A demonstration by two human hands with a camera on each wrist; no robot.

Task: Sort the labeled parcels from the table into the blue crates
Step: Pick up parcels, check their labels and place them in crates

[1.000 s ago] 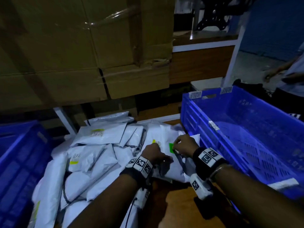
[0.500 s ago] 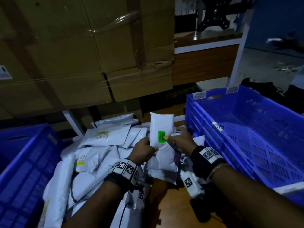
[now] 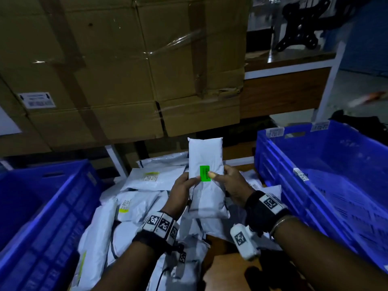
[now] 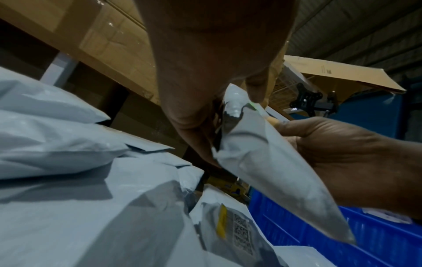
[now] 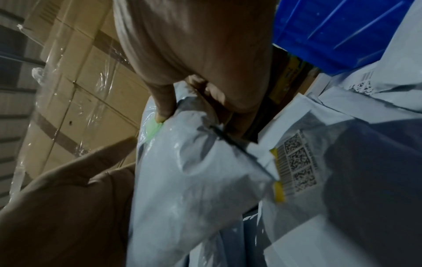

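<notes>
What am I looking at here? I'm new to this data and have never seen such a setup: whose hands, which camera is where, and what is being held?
No machine here: a person works with bare hands and wears three cameras. The wide picture comes from the head, looking down; the two close ones come from each wrist, looking along the fingers.

The left hand and right hand both have a grip on one white parcel, upright, with a green label facing the head camera. Below it, a pile of white parcels lies on the wooden table. A blue crate stands on each side: the left crate and the right crate. Cardboard boxes are stacked behind.
</notes>
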